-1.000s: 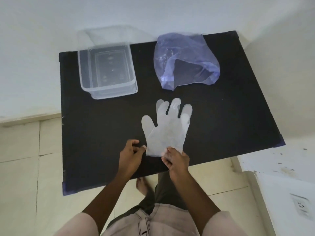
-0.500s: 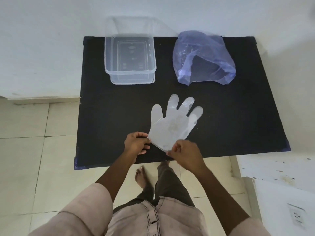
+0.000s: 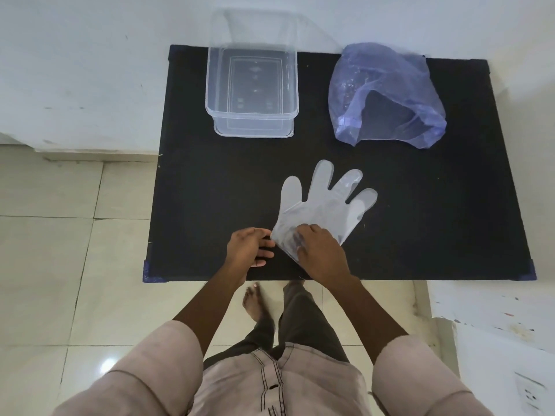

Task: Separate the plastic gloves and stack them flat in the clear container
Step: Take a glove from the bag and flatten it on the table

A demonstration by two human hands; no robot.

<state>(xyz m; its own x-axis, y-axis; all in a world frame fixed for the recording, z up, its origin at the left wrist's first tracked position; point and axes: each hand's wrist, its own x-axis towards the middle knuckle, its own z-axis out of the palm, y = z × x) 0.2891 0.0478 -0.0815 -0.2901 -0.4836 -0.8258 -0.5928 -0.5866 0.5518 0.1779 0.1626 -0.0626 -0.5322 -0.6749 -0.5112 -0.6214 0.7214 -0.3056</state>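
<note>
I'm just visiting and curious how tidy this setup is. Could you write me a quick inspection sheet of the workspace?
Surface: black table top, set against a white wall, mostly bare.
Job's things: plastic gloves lie flat near the front edge, fingers pointing away from the person; clear container at the back left looks empty.
Clutter: crumpled bluish plastic bag at the back right, mouth open.
Grippers: left hand touches the cuff's left corner; right hand rests on the cuff, fingers on the plastic.
Cables: nothing seen.
Surroundings: tiled floor; wall socket at lower right; the person stands barefoot.
</note>
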